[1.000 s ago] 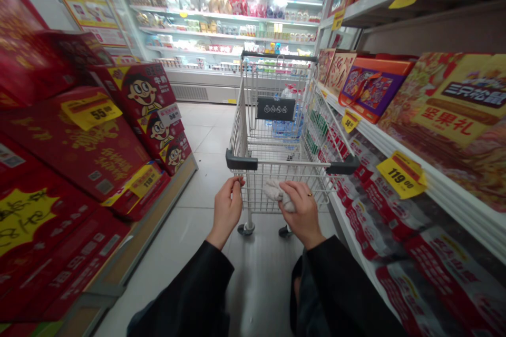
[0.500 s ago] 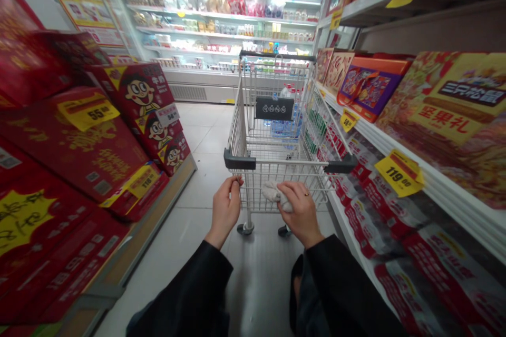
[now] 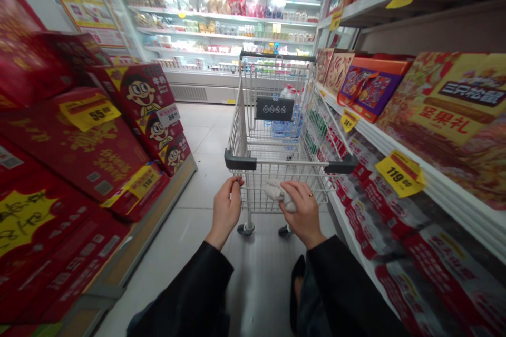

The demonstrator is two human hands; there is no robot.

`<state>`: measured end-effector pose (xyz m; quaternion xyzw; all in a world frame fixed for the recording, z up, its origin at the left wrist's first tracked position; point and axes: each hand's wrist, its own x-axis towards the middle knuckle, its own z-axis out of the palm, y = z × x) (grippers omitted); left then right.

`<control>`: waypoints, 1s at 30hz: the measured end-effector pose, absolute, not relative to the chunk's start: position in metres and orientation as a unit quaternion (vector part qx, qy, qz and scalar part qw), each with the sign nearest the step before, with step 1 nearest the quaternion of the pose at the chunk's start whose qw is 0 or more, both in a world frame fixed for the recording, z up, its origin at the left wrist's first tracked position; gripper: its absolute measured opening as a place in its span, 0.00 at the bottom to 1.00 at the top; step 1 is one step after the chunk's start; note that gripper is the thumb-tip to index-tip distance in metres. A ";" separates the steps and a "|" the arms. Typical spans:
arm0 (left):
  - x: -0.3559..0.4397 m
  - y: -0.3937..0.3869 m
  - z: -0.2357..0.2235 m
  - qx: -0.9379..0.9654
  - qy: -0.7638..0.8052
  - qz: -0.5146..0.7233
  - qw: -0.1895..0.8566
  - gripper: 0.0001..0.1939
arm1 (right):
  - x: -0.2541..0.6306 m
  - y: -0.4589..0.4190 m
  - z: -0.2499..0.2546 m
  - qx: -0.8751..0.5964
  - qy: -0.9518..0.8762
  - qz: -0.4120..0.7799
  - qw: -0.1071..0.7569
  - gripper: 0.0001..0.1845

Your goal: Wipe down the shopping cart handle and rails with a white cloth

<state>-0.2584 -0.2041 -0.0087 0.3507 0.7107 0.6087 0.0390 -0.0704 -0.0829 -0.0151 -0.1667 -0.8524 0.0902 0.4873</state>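
A metal shopping cart (image 3: 290,164) stands straight ahead, with dark grey grips at both ends of its handlebar. Just below the left grip, my left hand (image 3: 227,210) has its fingers curled around the wire corner of the basket. A bunched whitish cloth (image 3: 273,189) is in my right hand (image 3: 303,212), which wears a ring. The cloth lies against the wires below the handlebar; whether it presses on them is hard to tell. My right fingertips are partly hidden behind the cloth.
Red gift boxes (image 3: 75,142) are stacked on a low platform at the left. Shelves (image 3: 435,181) of boxed goods run close along the cart's right side. A lit refrigerated case (image 3: 221,81) spans the back. Bottled packs (image 3: 283,126) show through the cart's wires.
My right hand and the cloth have shifted slightly to the right along the wires. My left hand keeps its hold on the cart's corner.
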 end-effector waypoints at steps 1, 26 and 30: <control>-0.258 -0.204 -0.009 0.352 0.711 0.608 0.039 0.18 | -0.070 -0.083 -0.013 -0.170 -0.843 0.090 0.502 0.23; -0.260 -0.203 -0.010 0.350 0.707 0.613 0.039 0.17 | -0.066 -0.081 -0.011 -0.173 -0.837 0.081 0.512 0.22; -0.259 -0.203 -0.010 0.354 0.707 0.611 0.038 0.17 | -0.065 -0.080 -0.009 -0.182 -0.825 0.083 0.528 0.22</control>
